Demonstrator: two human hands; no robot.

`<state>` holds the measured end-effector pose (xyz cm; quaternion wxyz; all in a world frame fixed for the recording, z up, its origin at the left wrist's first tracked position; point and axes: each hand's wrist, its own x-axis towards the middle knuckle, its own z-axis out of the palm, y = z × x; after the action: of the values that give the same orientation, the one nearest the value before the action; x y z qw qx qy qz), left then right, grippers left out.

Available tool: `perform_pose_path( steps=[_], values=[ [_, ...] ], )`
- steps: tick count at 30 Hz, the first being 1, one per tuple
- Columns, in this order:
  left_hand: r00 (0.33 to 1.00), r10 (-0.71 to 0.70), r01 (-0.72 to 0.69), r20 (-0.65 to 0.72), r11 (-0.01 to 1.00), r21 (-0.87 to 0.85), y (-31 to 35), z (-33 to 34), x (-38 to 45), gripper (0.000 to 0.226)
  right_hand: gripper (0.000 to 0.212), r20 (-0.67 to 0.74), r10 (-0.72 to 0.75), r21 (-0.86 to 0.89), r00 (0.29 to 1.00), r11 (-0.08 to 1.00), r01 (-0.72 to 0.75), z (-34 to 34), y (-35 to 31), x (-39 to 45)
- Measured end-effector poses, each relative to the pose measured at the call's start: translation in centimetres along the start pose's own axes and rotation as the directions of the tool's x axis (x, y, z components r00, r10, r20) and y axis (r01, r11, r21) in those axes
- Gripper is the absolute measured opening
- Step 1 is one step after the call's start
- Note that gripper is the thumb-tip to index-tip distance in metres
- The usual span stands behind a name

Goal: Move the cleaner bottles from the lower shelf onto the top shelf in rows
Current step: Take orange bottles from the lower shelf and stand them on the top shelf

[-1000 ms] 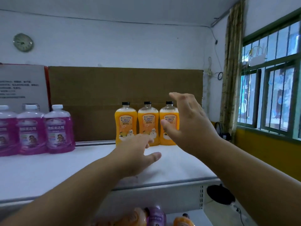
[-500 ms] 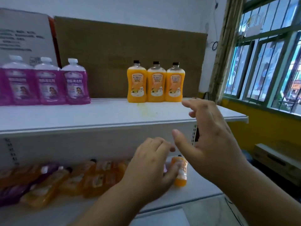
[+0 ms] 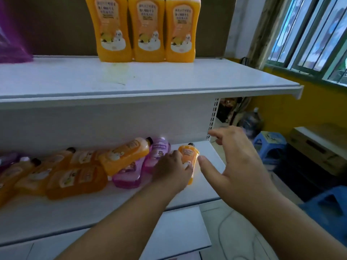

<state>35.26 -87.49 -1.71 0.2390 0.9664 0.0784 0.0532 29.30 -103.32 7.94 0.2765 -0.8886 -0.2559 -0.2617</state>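
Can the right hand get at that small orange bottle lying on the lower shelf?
Probably yes: the right hand hovers open just beside the orange bottle, nothing between them, though the left hand already holds its other side.

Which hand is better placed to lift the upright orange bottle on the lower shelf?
Left. The left hand already grips the upright orange bottle on the lower shelf. The right hand is open beside it, not touching.

Glossy plastic bottles, matt painted shelving.
Orange bottles (image 3: 145, 29) translucent smooth plastic, paper-look labels; top shelf (image 3: 169, 79) and lower shelf (image 3: 56, 220) smooth white metal; brown backboard (image 3: 62, 25) matt cardboard.
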Motion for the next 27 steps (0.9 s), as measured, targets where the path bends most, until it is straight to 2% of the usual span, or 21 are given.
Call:
perform_pose_path(
  steps=[2,6,10,15,17,19,21,23,24,27],
  values=[
    [0.998,-0.056,0.058,-0.021,0.989,0.134,0.5,1.7,2.0,0.049,0.048,0.025,0.006,-0.01,1.0,1.0,-0.006,0.5,1.5,0.6],
    [0.984,-0.178,0.159,0.024,0.926,0.343,1.9,4.1,4.9,0.059,0.048,0.067,0.016,0.007,0.998,1.0,-0.016,1.2,4.7,1.6],
    [0.98,-0.192,0.155,0.056,0.907,0.393,2.9,4.3,6.2,0.074,0.05,0.112,0.031,0.025,0.993,0.999,-0.034,2.1,7.1,1.9],
    [0.968,-0.21,0.182,0.138,0.965,0.187,3.1,4.7,6.0,0.068,0.051,0.165,0.032,0.082,0.986,0.996,-0.046,3.5,8.4,2.3],
    [0.967,-0.219,0.203,0.128,0.971,0.129,2.8,4.3,4.8,0.066,0.05,0.158,0.009,0.121,0.987,0.992,-0.028,3.9,8.3,2.5],
    [0.95,-0.281,0.301,0.14,0.942,-0.151,1.5,3.4,2.6,0.077,0.049,0.16,-0.014,0.168,0.987,0.986,-0.013,4.2,8.1,2.7],
    [0.916,-0.325,0.401,0.236,0.771,-0.494,-0.3,1.5,-0.9,0.095,0.047,0.168,-0.029,0.207,0.985,0.978,-0.007,4.8,7.5,2.9],
    [0.909,-0.33,0.405,0.256,0.547,-0.733,-2.6,-0.5,-4.6,0.097,0.046,0.179,-0.041,0.245,0.983,0.97,-0.004,5.7,6.5,3.3],
    [0.91,-0.341,0.382,0.237,0.466,-0.798,-3.8,-1.4,-6.2,0.096,0.045,0.183,-0.044,0.268,0.982,0.964,-0.006,6.4,5.7,3.5],
    [0.899,-0.413,0.296,0.147,0.323,-0.899,-7.2,-4.3,-10.4,0.099,0.031,0.249,-0.056,0.371,0.967,0.928,-0.042,9.7,2.5,4.0]
  ],
)
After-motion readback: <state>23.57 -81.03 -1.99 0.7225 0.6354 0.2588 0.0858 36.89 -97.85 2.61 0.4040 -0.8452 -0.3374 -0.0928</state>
